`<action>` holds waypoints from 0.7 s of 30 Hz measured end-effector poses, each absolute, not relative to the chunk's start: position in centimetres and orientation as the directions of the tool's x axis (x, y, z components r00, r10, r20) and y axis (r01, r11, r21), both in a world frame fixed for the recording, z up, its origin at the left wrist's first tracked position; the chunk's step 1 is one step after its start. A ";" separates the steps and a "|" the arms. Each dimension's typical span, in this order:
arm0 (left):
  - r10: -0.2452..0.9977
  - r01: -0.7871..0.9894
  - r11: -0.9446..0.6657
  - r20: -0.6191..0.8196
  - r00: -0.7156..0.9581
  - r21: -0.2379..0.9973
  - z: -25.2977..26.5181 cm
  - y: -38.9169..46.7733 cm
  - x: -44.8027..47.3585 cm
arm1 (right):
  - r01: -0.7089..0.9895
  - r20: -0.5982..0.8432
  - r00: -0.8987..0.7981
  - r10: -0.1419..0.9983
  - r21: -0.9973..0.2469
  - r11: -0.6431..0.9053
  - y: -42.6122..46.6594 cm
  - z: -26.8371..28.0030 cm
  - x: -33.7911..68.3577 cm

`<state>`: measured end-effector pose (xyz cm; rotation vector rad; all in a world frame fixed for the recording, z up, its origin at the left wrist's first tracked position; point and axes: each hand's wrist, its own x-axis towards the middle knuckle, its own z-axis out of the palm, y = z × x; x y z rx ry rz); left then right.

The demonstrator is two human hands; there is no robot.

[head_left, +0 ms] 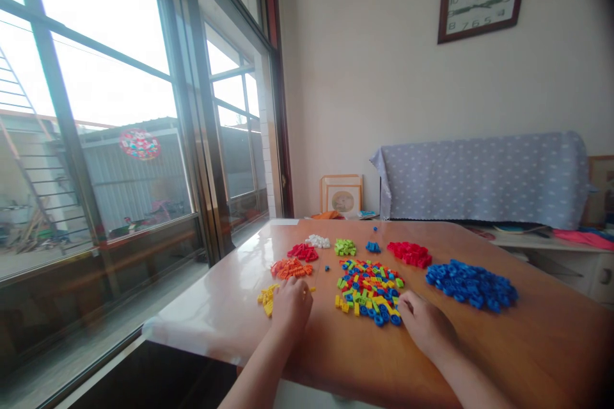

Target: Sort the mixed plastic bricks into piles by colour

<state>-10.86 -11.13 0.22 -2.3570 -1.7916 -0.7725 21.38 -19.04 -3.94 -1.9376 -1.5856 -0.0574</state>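
My left hand (291, 303) is over the right side of a small pile of yellow building bricks (265, 299), its fingers bent. A bit of yellow brick (312, 289) pokes out at the right side of these fingers. My right hand (425, 321) rests at the right edge of a mixed pile of red, yellow, green and blue bricks (367, 287). Its fingers are curled together, and whatever they hold is hidden. Just beyond my left hand lies an orange pile (291, 268). One small blue brick (327, 268) sits alone between the piles.
Farther back on the brown table (330, 358) are piles of pinkish-red (302, 252), white (317, 241), green (345, 246), blue (373, 247) and red bricks (409, 254). A large blue pile (472, 284) spreads at the right. Windows (115, 108) stand left.
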 end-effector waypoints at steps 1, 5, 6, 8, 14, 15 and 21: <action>0.878 0.931 -0.292 0.446 0.171 0.217 0.6 -11.1 -11.7 | 0.898 0.409 0.275 0.870 -0.431 -0.081 -19.0 -4.0 21.4; 0.891 0.962 -0.196 0.444 0.094 0.190 1.4 -10.7 -15.3 | 0.889 0.394 0.291 0.872 -0.448 -0.094 -18.9 -4.2 21.5; 0.898 0.966 -0.176 0.433 0.078 0.189 1.4 -10.6 -16.1 | 0.884 0.388 0.297 0.873 -0.458 -0.098 -18.8 -4.2 21.6; 0.906 0.970 -0.153 0.418 0.062 0.189 1.3 -10.4 -17.3 | 0.876 0.383 0.303 0.873 -0.472 -0.097 -18.8 -4.3 21.6; 0.900 0.965 -0.142 0.435 0.032 0.222 0.2 -9.6 -18.9 | 0.879 0.400 0.286 0.871 -0.472 -0.071 -18.7 -4.5 21.7; 0.893 0.959 -0.147 0.449 0.023 0.242 0.0 -9.5 -19.0 | 0.877 0.397 0.290 0.871 -0.474 -0.076 -18.7 -4.5 21.8; 0.836 0.883 -0.147 0.533 -0.130 0.445 -0.8 -8.3 -20.4 | 0.875 0.386 0.297 0.874 -0.477 -0.087 -18.5 -4.8 21.9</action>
